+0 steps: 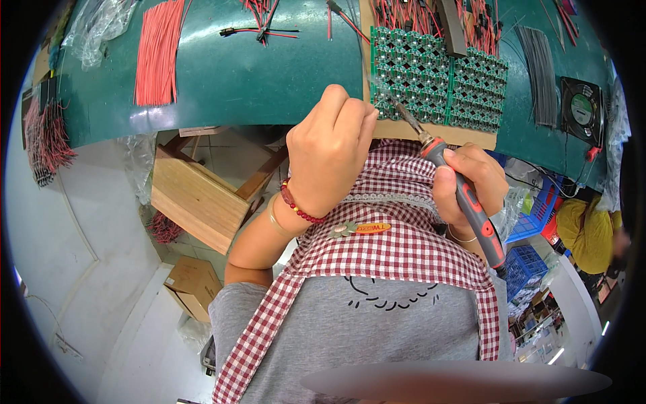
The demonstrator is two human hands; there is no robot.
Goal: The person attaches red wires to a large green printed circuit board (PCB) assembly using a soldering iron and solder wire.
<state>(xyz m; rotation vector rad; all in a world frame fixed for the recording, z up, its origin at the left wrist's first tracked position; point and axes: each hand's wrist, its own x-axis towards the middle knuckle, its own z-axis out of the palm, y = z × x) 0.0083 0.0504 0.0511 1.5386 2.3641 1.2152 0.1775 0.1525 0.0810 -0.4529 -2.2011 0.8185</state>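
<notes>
My right hand [474, 182] grips a grey-and-red soldering iron [486, 229] by its handle. The iron's metal tip points up and left, at the lower part of a green circuit board panel [410, 67]. Whether the tip touches the board I cannot tell. My left hand [333, 145] is closed in a pinch beside the panel's lower left corner, and what its fingertips hold is hidden. A second green panel [479, 91] lies to the right. Both panels rest on a brown board [464, 136], with red and black wires [404, 13] along their far edge.
A dark bar [451, 30] lies across the wires. Red wires [158, 54] lie left on the green table [269, 81]; grey wires [538, 74] and a square fan [582, 111] are right. Below are a wooden stool [195, 202] and a carton [192, 286]. Another person's yellow clothing [582, 232] shows right.
</notes>
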